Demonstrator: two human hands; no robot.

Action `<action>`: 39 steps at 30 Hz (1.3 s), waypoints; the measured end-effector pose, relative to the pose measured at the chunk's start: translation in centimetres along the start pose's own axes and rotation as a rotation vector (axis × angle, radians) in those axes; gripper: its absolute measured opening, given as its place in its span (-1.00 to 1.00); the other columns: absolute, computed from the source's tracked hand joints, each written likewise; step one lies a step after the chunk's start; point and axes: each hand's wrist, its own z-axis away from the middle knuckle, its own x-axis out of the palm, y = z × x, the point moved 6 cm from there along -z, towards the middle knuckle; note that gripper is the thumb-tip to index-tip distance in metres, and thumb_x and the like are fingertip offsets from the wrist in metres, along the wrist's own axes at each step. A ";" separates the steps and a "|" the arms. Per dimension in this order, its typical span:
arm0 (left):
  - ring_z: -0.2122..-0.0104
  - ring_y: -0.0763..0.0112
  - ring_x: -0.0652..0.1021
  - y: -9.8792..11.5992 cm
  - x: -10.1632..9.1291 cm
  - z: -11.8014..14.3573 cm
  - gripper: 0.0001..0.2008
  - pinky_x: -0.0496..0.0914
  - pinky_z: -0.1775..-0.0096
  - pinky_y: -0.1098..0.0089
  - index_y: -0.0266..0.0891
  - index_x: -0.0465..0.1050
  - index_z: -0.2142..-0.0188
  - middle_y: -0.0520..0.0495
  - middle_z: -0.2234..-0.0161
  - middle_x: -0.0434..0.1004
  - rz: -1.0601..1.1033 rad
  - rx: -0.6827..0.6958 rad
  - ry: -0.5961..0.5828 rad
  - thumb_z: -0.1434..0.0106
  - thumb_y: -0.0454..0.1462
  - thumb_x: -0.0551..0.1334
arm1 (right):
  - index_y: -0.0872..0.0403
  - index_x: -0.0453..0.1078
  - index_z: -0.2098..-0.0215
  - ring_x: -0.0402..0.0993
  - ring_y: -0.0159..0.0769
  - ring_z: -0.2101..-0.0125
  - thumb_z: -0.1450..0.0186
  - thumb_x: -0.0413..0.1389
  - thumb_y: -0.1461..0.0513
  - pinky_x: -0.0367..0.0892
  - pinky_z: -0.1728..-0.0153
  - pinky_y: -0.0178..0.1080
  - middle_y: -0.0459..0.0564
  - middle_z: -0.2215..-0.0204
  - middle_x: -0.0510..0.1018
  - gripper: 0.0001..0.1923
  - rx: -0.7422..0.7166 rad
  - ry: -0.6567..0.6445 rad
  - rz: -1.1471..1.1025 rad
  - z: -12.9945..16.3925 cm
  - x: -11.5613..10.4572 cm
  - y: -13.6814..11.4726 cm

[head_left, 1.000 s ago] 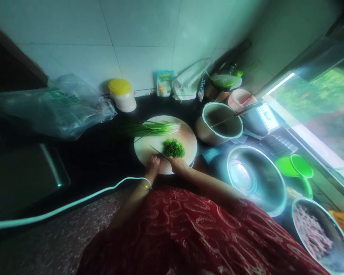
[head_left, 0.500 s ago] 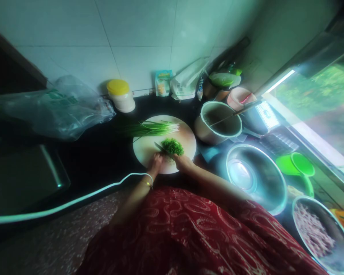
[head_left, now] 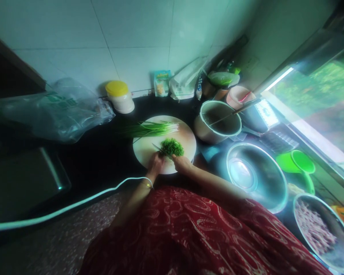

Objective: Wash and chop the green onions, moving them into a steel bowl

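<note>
Hands meet at the near edge of a round cutting board (head_left: 186,137) on the dark table. The left hand (head_left: 155,163) has its fingers closed round a knife (head_left: 157,147), blade angled into the chopped greens (head_left: 172,147) mid-board. The right hand (head_left: 182,163) rests beside the pile, finger spread unclear. Whole scallions (head_left: 151,129) lie across the board's far side. Packet labels beyond the board are unreadable.
</note>
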 end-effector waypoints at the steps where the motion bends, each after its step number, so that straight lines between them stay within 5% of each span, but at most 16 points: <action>1: 0.21 0.17 0.47 0.0 0.1 0.0 -0.79 0.35 0.18 0.23 -0.27 0.47 0.23 -0.24 0.24 0.48 -0.011 -0.008 -0.006 -0.36 -0.29 0.06 | 0.17 0.23 -0.12 0.54 -0.01 0.14 -0.28 -0.11 0.41 0.37 0.17 -0.12 0.22 0.23 0.59 -0.56 0.000 -0.010 0.003 0.1 0.0 0.0; 12: 0.32 0.21 0.47 -0.5 -0.1 0.1 -0.74 0.34 0.25 0.24 -0.26 0.46 0.32 -0.19 0.38 0.50 0.001 -0.037 0.018 -0.38 -0.30 0.02 | 0.19 0.20 -0.14 0.54 -0.01 0.15 -0.31 -0.15 0.41 0.35 0.17 -0.11 0.25 0.23 0.58 -0.56 -0.022 0.002 0.031 -0.5 0.2 -0.4; 25: 0.31 0.20 0.47 -0.7 0.0 0.4 -0.68 0.35 0.26 0.24 -0.30 0.47 0.30 -0.23 0.32 0.49 0.021 -0.057 0.080 -0.40 -0.24 -0.02 | 0.18 0.21 -0.12 0.53 0.02 0.13 -0.29 -0.12 0.40 0.37 0.15 -0.09 0.25 0.24 0.58 -0.57 -0.025 -0.005 0.030 -0.5 0.4 -0.3; 33: 0.30 0.20 0.47 -0.8 -0.4 0.6 -0.72 0.35 0.21 0.24 -0.27 0.49 0.33 -0.18 0.37 0.51 -0.004 0.044 0.042 -0.37 -0.36 0.01 | 0.18 0.23 -0.08 0.56 -0.05 0.17 -0.28 -0.13 0.41 0.40 0.22 -0.15 0.21 0.27 0.59 -0.60 -0.024 0.038 0.032 -1.0 0.6 -0.8; 39: 0.27 0.23 0.47 -0.8 -0.7 0.9 -0.74 0.34 0.21 0.27 -0.25 0.49 0.20 -0.20 0.29 0.50 -0.009 -0.029 0.076 -0.38 -0.30 0.01 | 0.15 0.23 -0.06 0.57 -0.11 0.19 -0.29 -0.09 0.40 0.40 0.24 -0.21 0.17 0.29 0.59 -0.63 -0.033 0.017 0.064 -0.1 0.1 -0.8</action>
